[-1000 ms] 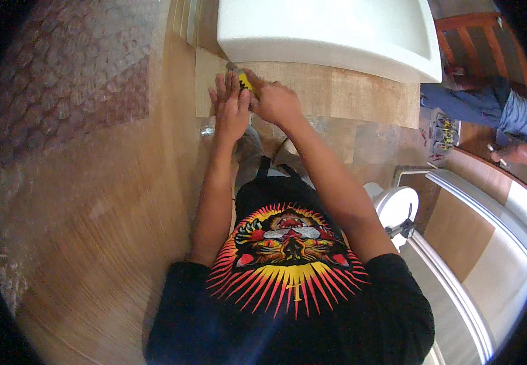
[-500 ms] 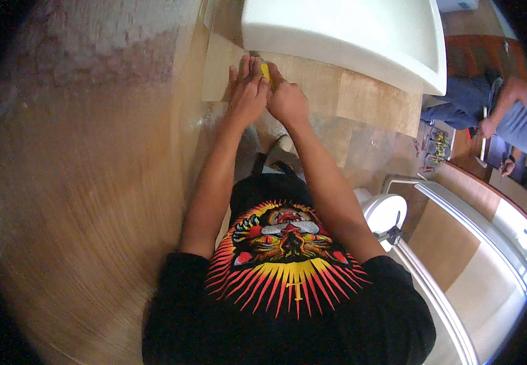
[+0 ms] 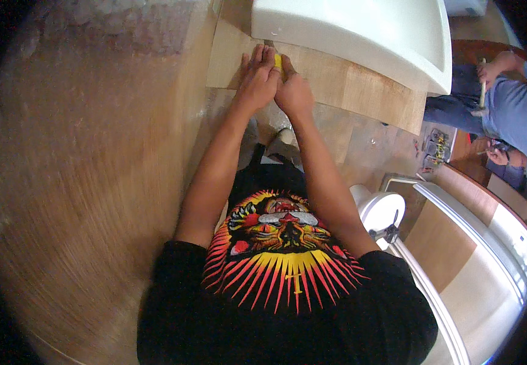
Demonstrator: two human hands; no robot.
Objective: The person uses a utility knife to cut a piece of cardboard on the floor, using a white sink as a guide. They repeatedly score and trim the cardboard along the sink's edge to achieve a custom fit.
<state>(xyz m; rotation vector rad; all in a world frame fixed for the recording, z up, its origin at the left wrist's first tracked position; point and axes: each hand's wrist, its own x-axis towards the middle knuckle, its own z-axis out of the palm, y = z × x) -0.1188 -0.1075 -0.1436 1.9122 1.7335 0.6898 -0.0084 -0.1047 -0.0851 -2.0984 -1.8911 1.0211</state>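
Note:
A yellow-handled tool (image 3: pixel 278 61) shows between my two hands at the foot of the white basin. A dark, narrow tip (image 3: pixel 269 44) shows beyond my fingertips against the basin's lower edge; its exact kind is hidden. My right hand (image 3: pixel 294 94) is closed around the tool, thumb side up along the yellow part. Close against it, my left hand (image 3: pixel 257 82) lies with fingers stretched forward beside the tool, little finger a bit apart. Under both hands is a pale wood-look panel (image 3: pixel 348 79), which meets the white basin (image 3: pixel 336 30).
A large wood-look wall (image 3: pixel 87 182) rises close on my left. At right stand a white toilet (image 3: pixel 385 210) and a framed glass panel (image 3: pixel 476 219). Farther right, another person (image 3: pixel 513 103) holds a hammer (image 3: pixel 482 91), near a tray of tools (image 3: pixel 437 146) on the floor.
My hands stay together on the tool; they and the basin sit slightly higher and further right in view. The other person's hand with the hammer has risen.

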